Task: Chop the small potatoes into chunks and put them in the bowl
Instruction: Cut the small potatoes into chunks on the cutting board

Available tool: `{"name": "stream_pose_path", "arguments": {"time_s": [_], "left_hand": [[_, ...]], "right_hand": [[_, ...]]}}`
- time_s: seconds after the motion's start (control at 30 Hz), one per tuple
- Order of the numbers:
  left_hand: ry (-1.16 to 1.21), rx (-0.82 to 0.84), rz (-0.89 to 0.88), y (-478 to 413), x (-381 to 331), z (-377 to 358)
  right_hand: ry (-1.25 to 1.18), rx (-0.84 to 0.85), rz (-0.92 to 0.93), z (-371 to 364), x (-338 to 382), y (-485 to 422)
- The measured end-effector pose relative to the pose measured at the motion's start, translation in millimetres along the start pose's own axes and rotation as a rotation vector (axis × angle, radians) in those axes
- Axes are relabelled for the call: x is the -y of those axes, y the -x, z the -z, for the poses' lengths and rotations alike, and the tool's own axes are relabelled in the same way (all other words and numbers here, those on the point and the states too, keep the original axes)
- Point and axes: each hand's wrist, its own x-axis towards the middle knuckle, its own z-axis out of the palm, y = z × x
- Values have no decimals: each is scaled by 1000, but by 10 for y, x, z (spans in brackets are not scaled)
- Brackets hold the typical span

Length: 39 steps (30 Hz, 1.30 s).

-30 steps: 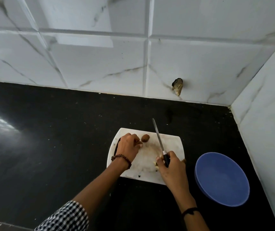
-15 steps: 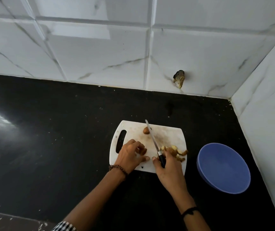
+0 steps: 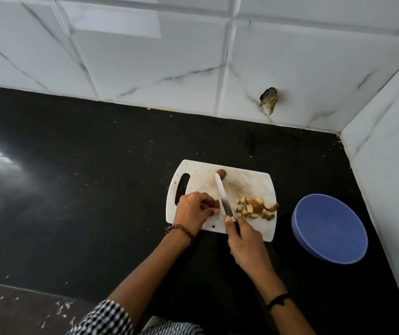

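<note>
Our left hand (image 3: 192, 210) had shifted to pinch a potato (image 3: 216, 203); right hand (image 3: 244, 235) gripped the knife (image 3: 223, 194); chunks (image 3: 256, 209) cut, bowl (image 3: 328, 228) empty, spare potato (image 3: 222, 172) whole.

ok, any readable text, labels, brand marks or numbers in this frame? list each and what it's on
None readable. The white cutting board, knife, blue bowl, marbled wall tiles and black countertop show no print. The knife's handle is covered by the right hand, so any mark there is hidden.
</note>
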Motion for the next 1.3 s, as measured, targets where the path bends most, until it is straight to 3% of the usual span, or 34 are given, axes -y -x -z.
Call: {"name": "stream_pose_path", "arguments": {"time_s": [1.0,1.3], "left_hand": [[15,-7,37,-69,-21,-48],[-61,-35,-29,-82,24,-56]], "right_hand": [[313,19,53,-104,163,50],[365,52,34,-87,215,-81]]}}
